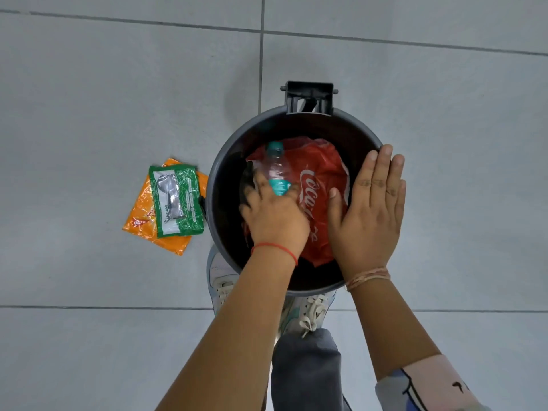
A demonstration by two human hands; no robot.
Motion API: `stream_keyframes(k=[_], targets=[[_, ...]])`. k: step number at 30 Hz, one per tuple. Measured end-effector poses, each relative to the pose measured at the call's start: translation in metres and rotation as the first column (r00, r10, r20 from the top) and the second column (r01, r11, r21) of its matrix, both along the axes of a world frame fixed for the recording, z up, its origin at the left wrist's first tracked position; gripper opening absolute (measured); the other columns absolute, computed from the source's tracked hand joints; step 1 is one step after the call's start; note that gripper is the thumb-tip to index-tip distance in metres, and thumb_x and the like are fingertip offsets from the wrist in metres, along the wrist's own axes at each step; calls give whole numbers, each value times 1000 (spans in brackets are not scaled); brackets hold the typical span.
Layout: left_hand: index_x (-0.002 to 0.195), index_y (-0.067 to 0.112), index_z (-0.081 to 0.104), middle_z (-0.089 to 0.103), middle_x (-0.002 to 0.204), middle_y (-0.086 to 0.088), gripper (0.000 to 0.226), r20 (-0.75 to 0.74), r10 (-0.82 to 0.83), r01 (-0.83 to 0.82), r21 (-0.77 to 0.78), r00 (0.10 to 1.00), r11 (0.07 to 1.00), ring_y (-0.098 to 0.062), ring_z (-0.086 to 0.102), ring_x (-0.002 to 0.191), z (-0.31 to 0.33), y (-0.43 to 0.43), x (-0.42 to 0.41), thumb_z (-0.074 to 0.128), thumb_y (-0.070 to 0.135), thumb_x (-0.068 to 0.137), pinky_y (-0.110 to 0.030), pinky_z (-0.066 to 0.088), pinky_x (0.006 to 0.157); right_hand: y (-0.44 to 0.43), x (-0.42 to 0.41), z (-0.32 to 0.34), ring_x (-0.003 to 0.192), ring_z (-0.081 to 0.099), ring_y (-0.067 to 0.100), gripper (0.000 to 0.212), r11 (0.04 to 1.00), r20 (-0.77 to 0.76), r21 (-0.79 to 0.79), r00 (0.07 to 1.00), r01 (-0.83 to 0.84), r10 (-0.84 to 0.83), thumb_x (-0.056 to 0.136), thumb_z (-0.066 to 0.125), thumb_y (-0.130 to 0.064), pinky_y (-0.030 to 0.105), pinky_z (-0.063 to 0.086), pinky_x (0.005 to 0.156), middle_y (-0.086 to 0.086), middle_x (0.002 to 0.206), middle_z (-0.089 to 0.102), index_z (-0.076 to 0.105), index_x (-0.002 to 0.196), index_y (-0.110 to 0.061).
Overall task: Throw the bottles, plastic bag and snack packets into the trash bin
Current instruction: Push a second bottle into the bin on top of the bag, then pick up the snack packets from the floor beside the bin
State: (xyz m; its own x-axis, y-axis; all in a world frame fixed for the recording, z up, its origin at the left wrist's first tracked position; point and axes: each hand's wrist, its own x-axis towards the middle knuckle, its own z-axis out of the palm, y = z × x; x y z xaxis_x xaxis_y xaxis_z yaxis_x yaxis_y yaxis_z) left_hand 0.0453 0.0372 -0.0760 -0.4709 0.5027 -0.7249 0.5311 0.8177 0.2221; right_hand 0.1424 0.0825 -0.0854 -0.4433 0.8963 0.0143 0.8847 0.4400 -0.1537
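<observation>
The left hand (275, 215) fingers hold a clear bottle (277, 170) inside the trash bin (219, 173), on the red plastic bag (320, 179). The right hand (370, 212) is flat, fingers wide. The snack packets (169, 203) on the floor touch the bin's left wall and could be forgotten.

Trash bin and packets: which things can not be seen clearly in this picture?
- Bin bottom, head view: covered by the red bag, bottle and both hands.
- Dark item under the left hand: the hand hides it, so I cannot identify it.
- Orange packet: the green packet overlaps it.
- Left hand's grip on the bottle: unclear.
- Packet print: too small to read.
</observation>
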Motion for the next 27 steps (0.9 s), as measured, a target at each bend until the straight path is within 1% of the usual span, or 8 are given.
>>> stream_keyframes(k=[3, 6, 9, 11, 13, 15, 21, 27], targets=[[142, 41, 14, -27, 150, -13, 53, 148, -23, 25, -11, 989, 1000, -36, -18, 138, -21, -2, -2, 37, 31, 95, -48, -2, 115, -1, 0, 0, 140, 15, 30, 63, 1000, -6, -5, 1000, -4, 4, 93, 47, -26, 37, 8, 115, 19, 150, 23, 21, 143, 1], [144, 33, 3, -11, 153, -17, 59, 1, -70, 66, 324, 998, 944, -34, -13, 139, 2, -13, 2, 35, 27, 95, -49, 2, 116, -1, 0, 1, 140, 15, 31, 62, 1000, -1, -4, 1000, -10, 10, 94, 47, -26, 38, 9, 114, 20, 150, 23, 21, 143, 1], [140, 6, 19, 20, 149, -22, 48, -188, 201, 7, 747, 961, 665, -31, 6, 139, 39, -28, -12, 30, 19, 95, -40, 10, 117, -1, 0, 2, 140, 15, 31, 61, 1000, 0, -10, 1000, -6, 6, 95, 45, -27, 38, 9, 115, 20, 151, 22, 21, 143, 0], [136, -8, 20, 21, 145, -32, 47, -248, 447, -66, 813, 860, 579, -40, 8, 137, 40, -44, -38, 25, 16, 96, -35, 6, 116, -2, 0, 2, 140, 13, 31, 61, 1000, 0, -17, 1000, 1, -1, 95, 44, -28, 38, 9, 115, 19, 151, 21, 20, 144, 0], [136, -13, 18, 19, 144, -36, 53, -263, 626, -220, 780, 734, 586, -47, 9, 136, 19, -60, -63, 22, 21, 95, -28, 5, 115, -1, -1, 2, 140, 13, 30, 61, 1000, 3, -10, 1000, 4, -4, 95, 45, -28, 38, 9, 115, 19, 151, 21, 19, 144, -1], [137, -11, 16, 16, 147, -33, 52, -254, 680, -359, 696, 688, 622, -46, 8, 137, -15, -75, -77, 22, 23, 98, -22, 3, 113, -1, -2, 1, 140, 13, 31, 61, 1000, 2, -1, 1000, 4, -4, 95, 46, -27, 38, 9, 115, 19, 151, 21, 20, 144, -1], [144, 5, 8, 4, 153, -22, 58, -202, 443, -378, 292, 873, 879, -37, -1, 141, -110, -118, -73, 40, 20, 97, -44, 5, 116, -2, 1, 0, 141, 12, 30, 63, 1000, 28, 11, 1000, -2, 2, 94, 46, -27, 36, 6, 115, 19, 152, 20, 18, 144, 0], [144, 8, 2, -7, 152, -25, 62, -178, 538, -525, 119, 824, 843, -38, -9, 139, -148, -131, -79, 38, 21, 96, -46, 1, 115, -2, 2, -5, 140, 12, 29, 64, 999, 30, 35, 1000, -10, 9, 94, 46, -29, 36, 7, 115, 19, 151, 20, 18, 143, 0]])
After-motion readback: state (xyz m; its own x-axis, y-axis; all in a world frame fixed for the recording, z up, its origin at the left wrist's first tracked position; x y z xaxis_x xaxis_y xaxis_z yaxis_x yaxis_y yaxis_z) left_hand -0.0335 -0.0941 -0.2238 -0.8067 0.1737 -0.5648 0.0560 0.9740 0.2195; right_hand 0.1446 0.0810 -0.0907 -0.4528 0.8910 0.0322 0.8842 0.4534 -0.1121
